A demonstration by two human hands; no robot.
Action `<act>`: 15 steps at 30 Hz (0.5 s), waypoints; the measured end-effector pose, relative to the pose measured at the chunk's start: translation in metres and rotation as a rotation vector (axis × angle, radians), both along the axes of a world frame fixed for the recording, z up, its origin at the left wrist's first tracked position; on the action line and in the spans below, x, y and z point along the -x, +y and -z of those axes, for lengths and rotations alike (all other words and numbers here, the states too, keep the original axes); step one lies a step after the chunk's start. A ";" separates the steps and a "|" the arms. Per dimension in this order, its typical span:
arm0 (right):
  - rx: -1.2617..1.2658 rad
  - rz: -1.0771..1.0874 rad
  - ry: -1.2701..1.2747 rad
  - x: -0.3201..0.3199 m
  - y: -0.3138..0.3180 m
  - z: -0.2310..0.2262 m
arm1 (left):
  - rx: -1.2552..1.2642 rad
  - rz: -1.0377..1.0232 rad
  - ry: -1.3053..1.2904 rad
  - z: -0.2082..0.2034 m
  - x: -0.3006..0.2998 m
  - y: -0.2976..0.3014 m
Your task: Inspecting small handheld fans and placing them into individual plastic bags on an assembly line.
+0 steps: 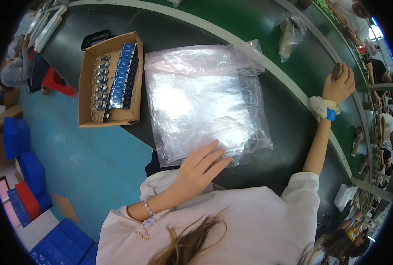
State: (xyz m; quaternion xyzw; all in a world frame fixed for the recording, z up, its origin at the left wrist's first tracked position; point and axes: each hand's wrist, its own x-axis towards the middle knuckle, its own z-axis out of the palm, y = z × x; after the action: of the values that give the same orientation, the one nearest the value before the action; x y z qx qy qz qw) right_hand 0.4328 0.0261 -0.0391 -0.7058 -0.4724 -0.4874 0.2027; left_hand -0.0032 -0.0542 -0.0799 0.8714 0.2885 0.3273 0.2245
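My left hand is open, its fingers spread over the near edge of a stack of clear plastic bags. The bags lie on the dark table in front of me and shine with reflected light. Reaching far to the right, my right hand is over the green conveyor belt. Its fingers are closed round a brownish cylindrical piece, of which only one end shows. Left of the bags stands a cardboard box with blue circuit boards in a strip and several small boards in a row.
A black tray sits behind the box. On the belt lie a bagged brownish cylinder and another brownish cylinder. A pale rail edges the belt. Blue bins stand on the floor at left. Other people work across the belt.
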 end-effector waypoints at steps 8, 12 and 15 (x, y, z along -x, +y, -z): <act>0.103 0.255 -0.082 0.033 -0.025 -0.032 | -0.071 -0.054 -0.050 -0.011 0.004 0.002; 0.296 0.277 0.100 0.048 -0.048 -0.053 | 0.002 -0.108 -0.062 -0.028 0.001 0.007; 0.403 0.170 0.128 0.055 -0.063 -0.062 | 0.015 -0.094 -0.055 -0.029 0.006 0.010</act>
State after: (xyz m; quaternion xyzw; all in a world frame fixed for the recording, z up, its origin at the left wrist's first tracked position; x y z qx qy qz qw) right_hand 0.3781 -0.0372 0.0227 -0.7989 -0.4851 -0.3526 0.0453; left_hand -0.0094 -0.0440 -0.0510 0.8459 0.3251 0.3591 0.2233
